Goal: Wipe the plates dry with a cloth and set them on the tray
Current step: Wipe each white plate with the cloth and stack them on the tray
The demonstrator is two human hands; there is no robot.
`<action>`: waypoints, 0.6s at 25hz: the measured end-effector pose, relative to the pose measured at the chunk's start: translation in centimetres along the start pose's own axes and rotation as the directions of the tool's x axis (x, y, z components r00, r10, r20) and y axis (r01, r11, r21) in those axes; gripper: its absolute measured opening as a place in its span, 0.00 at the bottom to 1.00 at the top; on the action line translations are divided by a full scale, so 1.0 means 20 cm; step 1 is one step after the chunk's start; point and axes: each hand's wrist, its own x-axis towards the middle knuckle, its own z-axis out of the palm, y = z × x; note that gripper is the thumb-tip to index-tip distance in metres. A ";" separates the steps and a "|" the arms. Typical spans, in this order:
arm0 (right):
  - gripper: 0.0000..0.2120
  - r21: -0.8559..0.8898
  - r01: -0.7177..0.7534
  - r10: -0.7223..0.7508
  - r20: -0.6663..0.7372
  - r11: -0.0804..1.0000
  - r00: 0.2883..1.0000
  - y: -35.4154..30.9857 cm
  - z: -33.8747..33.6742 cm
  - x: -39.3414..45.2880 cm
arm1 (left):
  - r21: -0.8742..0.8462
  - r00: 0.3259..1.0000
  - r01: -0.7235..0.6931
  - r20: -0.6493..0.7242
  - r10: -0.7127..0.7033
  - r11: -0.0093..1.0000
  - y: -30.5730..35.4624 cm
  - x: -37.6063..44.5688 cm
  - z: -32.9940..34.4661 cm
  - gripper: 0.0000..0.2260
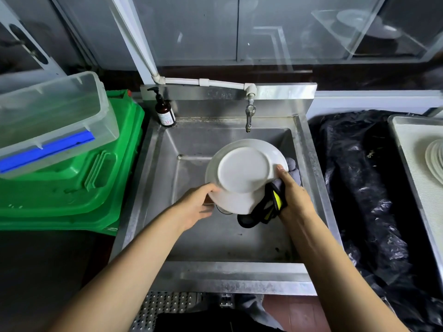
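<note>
Over the steel sink point(230, 238) I hold a white plate point(244, 168), tilted with its underside towards me. A second white plate point(233, 202) shows just beneath it. My left hand point(197, 206) grips the plates at their lower left rim. My right hand point(293, 191) holds a grey cloth point(293, 171) with black and yellow trim against the upper plate's right edge, thumb on the rim. At the far right, a pale tray point(412, 149) carries a stack of white plates point(435, 161).
A tap point(249, 116) hangs over the sink's back, with a brown pump bottle point(165, 111) at the back left corner. Left of the sink stand green crates point(72, 185) topped by a clear plastic box point(52, 121). Black plastic sheeting point(364, 188) lies between sink and tray.
</note>
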 end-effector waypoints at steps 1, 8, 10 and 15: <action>0.04 0.042 0.003 -0.004 0.034 0.999 0.999 0.00 0.00 0.00 | -0.100 0.999 0.012 0.043 -0.008 0.995 0.00 0.00 0.00 0.09; 0.07 0.384 -0.248 0.191 0.182 0.889 0.965 0.03 0.02 -0.07 | -0.621 0.951 -0.013 0.235 0.202 0.783 0.04 -0.05 0.05 0.23; 0.09 0.375 -0.259 0.208 0.171 0.890 0.963 0.05 0.03 -0.06 | -0.627 0.943 -0.015 0.250 0.220 0.779 0.05 -0.07 0.06 0.24; 0.05 0.131 -0.138 0.129 0.070 0.982 0.989 0.10 0.00 -0.03 | -0.604 0.951 -0.051 0.214 0.224 0.795 0.07 -0.10 0.08 0.26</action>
